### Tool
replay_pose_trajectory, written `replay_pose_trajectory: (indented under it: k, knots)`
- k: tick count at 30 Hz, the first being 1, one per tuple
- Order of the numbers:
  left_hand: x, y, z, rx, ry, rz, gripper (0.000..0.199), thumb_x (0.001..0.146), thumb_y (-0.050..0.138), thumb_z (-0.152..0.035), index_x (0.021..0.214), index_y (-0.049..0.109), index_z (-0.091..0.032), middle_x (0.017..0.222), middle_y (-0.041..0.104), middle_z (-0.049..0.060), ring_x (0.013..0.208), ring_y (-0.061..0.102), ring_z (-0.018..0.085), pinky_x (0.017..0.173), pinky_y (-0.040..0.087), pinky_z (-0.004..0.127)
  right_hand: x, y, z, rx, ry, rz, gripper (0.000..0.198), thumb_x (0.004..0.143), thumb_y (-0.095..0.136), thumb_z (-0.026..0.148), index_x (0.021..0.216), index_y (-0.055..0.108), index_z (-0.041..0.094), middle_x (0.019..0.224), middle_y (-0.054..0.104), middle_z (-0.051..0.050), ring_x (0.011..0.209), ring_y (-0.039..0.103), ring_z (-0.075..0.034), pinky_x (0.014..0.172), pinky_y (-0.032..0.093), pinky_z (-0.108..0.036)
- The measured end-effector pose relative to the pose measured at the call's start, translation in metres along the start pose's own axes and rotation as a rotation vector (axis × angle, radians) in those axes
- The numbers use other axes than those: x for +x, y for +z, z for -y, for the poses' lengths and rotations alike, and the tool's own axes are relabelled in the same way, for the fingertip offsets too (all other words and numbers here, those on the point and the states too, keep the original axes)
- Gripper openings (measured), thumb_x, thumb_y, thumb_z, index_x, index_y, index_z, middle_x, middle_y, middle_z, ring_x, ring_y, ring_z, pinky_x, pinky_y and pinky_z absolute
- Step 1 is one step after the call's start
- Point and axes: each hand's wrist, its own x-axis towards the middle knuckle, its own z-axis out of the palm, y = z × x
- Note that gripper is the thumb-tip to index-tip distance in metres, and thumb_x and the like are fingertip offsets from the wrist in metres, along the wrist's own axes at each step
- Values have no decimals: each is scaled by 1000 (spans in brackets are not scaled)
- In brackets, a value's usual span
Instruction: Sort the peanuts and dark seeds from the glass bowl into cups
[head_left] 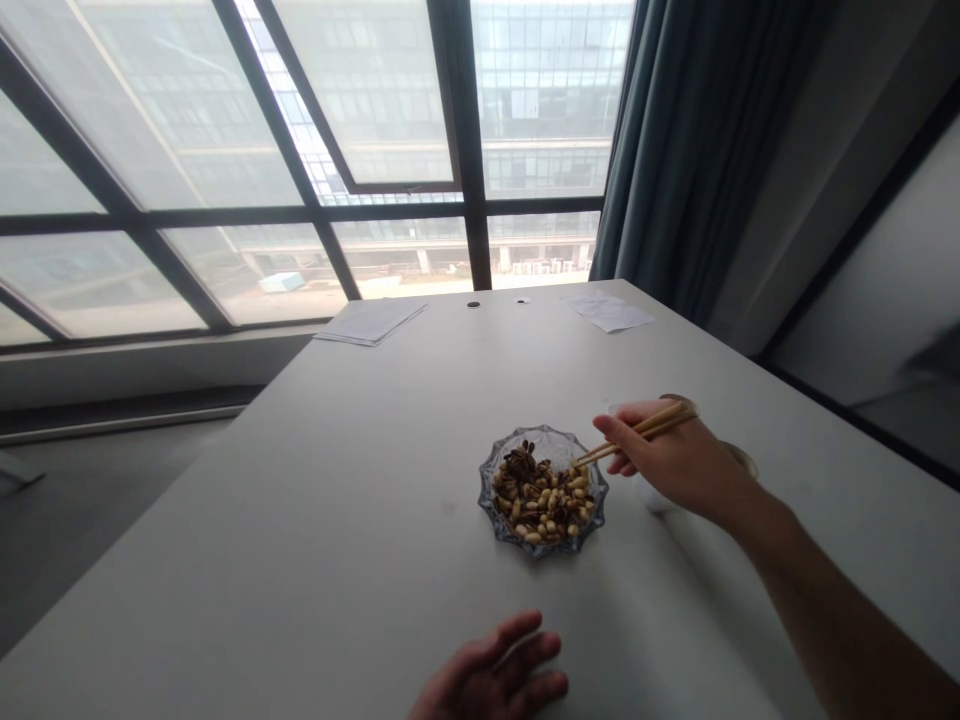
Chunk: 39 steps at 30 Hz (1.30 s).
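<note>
My right hand (667, 450) is closed around a pair of wooden chopsticks (646, 426). Their tips reach over the right side of a scalloped glass bowl (489, 505), close to the nuts; whether they pinch one I cannot make out. Pale peanuts (551, 505) fill much of the bowl, mixed with dark, striped seeds (523, 466) that look like sunflower seeds, heaped at the left. My left hand (510, 670) rests near the front of the table, below the bowl, with fingers apart and nothing in it. Behind my right hand stand two cups or jars (654, 495), largely hidden.
The white table (360, 480) carries a stack of papers (373, 322) at the back left and loose sheets (609, 310) at the back right. Two round holes lie near its far edge. Beyond are windows and a dark curtain (675, 150).
</note>
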Motion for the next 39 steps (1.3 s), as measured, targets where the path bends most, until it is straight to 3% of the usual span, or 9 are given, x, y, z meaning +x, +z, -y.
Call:
replay_pose_trajectory:
  k: [7, 11, 17, 22, 26, 35, 39]
  knots:
    - [1, 0, 1, 5, 8, -3, 38, 84, 63, -35, 119, 71, -25, 125, 75, 1, 117, 64, 20, 112, 32, 34, -1, 16, 3, -10, -84, 11, 45, 98, 51, 50, 64, 54, 21, 60, 68, -1, 59, 72, -18, 55, 51, -25]
    - [0, 1, 1, 7, 6, -1, 39, 82, 65, -37, 119, 71, -25, 124, 75, 0, 115, 64, 20, 111, 32, 33, -3, 11, 8, -19, -102, -61, 41, 99, 50, 50, 73, 63, 21, 63, 71, -3, 60, 73, -20, 55, 53, -27]
    - [0, -2, 1, 8, 5, 9, 38, 84, 62, -35, 120, 71, -25, 125, 75, 1, 116, 64, 21, 110, 33, 34, -22, -27, 21, -52, -32, -187, 41, 95, 55, 55, 76, 69, 22, 65, 74, -3, 60, 74, -21, 54, 56, -26]
    - [2, 0, 2, 4, 4, 21, 37, 86, 60, -33, 120, 70, -24, 126, 74, 2, 118, 63, 20, 111, 31, 33, -38, -67, 11, -244, 23, -305, 40, 93, 57, 54, 69, 69, 24, 63, 74, -4, 51, 71, -22, 40, 52, -27]
    - [1, 2, 4, 13, 6, 15, 37, 88, 57, -33, 122, 70, -25, 128, 72, 2, 119, 61, 20, 110, 31, 33, -40, -78, 4, -221, 72, -324, 35, 90, 61, 50, 67, 71, 25, 59, 72, -5, 48, 70, -23, 35, 51, -28]
    - [0, 3, 3, 13, 8, 6, 36, 89, 56, -34, 121, 70, -26, 128, 73, 3, 120, 61, 20, 109, 33, 33, -38, -65, 15, -185, 50, -361, 37, 93, 59, 55, 79, 75, 25, 63, 74, -4, 54, 72, -23, 44, 54, -28]
    - [0, 2, 3, 4, 0, 2, 35, 87, 58, -33, 118, 72, -25, 125, 74, 3, 118, 62, 21, 109, 33, 33, -30, -42, 24, -58, 22, -235, 41, 93, 57, 57, 79, 73, 22, 64, 74, -3, 57, 73, -21, 48, 54, -26]
